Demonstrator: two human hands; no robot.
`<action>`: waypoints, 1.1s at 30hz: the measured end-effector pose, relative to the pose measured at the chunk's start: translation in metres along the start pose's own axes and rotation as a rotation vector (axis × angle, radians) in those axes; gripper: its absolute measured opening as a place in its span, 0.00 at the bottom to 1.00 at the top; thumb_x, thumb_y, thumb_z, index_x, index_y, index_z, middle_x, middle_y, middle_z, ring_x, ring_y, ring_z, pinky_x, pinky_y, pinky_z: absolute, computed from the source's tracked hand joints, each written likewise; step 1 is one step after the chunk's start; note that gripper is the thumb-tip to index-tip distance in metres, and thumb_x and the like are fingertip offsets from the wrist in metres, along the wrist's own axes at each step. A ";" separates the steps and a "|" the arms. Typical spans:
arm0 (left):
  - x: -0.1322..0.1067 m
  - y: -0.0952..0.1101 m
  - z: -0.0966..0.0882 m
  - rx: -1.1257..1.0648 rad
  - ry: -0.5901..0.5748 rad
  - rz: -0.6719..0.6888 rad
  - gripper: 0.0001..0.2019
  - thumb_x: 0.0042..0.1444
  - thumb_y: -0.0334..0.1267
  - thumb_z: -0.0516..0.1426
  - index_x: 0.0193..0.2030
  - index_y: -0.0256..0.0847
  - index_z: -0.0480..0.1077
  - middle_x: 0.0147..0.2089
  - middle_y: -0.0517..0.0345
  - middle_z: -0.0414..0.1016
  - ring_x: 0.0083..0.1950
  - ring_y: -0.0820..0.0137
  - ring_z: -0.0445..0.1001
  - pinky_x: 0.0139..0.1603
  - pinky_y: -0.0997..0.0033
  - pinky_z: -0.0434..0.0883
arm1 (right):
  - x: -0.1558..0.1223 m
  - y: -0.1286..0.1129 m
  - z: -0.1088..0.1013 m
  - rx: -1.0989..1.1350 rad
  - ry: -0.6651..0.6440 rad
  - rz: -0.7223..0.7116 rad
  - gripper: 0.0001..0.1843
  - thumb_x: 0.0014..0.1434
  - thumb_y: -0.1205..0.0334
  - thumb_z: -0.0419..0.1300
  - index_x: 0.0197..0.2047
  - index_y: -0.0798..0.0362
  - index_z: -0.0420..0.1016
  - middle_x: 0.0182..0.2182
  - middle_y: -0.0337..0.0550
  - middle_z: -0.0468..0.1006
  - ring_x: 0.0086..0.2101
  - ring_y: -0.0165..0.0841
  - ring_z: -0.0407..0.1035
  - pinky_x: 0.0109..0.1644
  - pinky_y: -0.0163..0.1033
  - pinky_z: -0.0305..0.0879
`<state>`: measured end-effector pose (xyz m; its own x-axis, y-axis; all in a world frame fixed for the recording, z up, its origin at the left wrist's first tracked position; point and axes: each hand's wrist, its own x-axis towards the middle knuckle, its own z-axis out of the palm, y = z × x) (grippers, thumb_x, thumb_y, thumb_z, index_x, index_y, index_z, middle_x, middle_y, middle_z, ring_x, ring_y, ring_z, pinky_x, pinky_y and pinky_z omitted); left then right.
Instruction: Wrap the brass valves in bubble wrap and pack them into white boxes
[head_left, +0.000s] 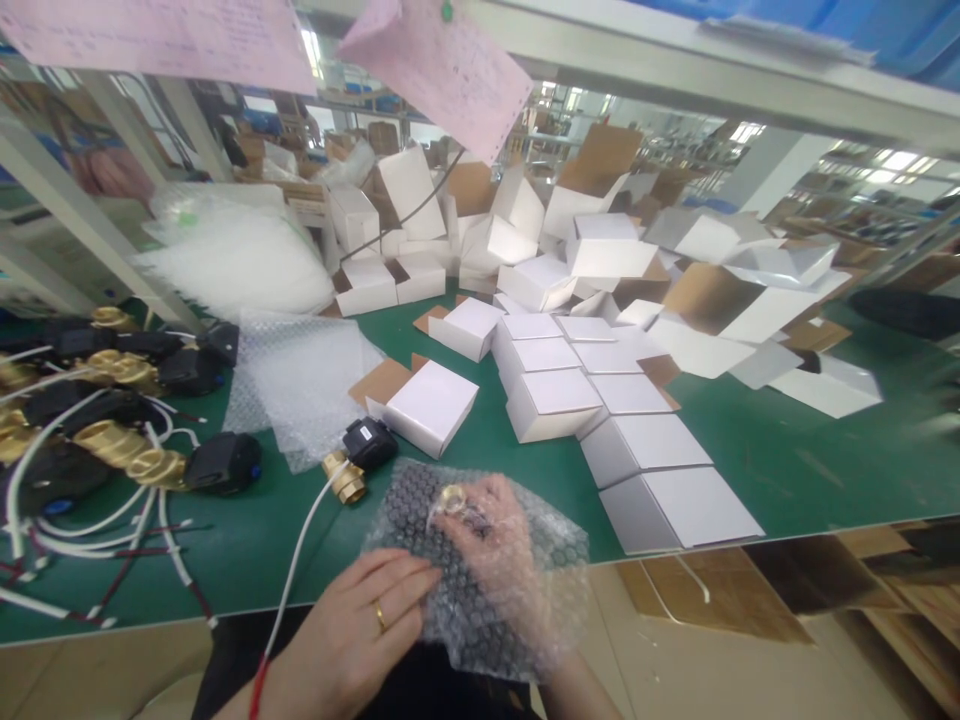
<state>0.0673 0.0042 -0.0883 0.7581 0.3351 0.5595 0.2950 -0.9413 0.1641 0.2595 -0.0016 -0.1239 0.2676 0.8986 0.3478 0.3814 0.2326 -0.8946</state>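
1. Left hand [352, 625]: a bare hand with slim, rounded fingers [409, 562], shown clearly from the back.
2. Ring [379, 614]: one gold-coloured band on a finger of the left hand, smooth and fairly narrow, with a bright shine along its curve.
3. Right hand [495, 530]: also bare, its fingers slim; the outline is hazy and partly veiled, so fine detail is hard to make out.
4. Right forearm [576, 690]: uncovered where it shows at the lower edge, below the wrist.
5. Clothing [439, 692]: plain black, showing low down between the forearms and beside the left hand; the type of garment cannot be told.
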 end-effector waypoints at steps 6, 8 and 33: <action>0.005 0.001 0.020 -0.204 -0.060 -0.109 0.13 0.64 0.25 0.48 0.37 0.39 0.72 0.52 0.48 0.81 0.53 0.69 0.79 0.57 0.71 0.75 | 0.005 0.001 -0.005 0.004 -0.058 0.095 0.06 0.54 0.65 0.67 0.38 0.50 0.82 0.36 0.42 0.75 0.39 0.39 0.73 0.45 0.41 0.71; 0.008 -0.005 0.022 -0.237 -0.087 -0.177 0.13 0.66 0.27 0.48 0.40 0.38 0.73 0.52 0.47 0.81 0.53 0.70 0.79 0.55 0.73 0.76 | 0.008 0.001 -0.017 0.049 -0.134 0.070 0.06 0.58 0.62 0.64 0.39 0.49 0.83 0.37 0.44 0.77 0.39 0.41 0.74 0.46 0.44 0.72; 0.027 -0.034 -0.004 0.035 -0.054 -0.285 0.14 0.59 0.41 0.62 0.51 0.42 0.73 0.51 0.51 0.78 0.51 0.59 0.75 0.55 0.58 0.71 | 0.005 0.006 -0.043 0.098 -0.580 0.332 0.16 0.66 0.58 0.53 0.28 0.52 0.69 0.24 0.39 0.76 0.28 0.35 0.71 0.33 0.35 0.61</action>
<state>0.0749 0.0451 -0.0755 0.6714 0.5882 0.4508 0.5195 -0.8074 0.2797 0.3015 -0.0113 -0.1155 -0.1718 0.9762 -0.1323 0.2711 -0.0823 -0.9590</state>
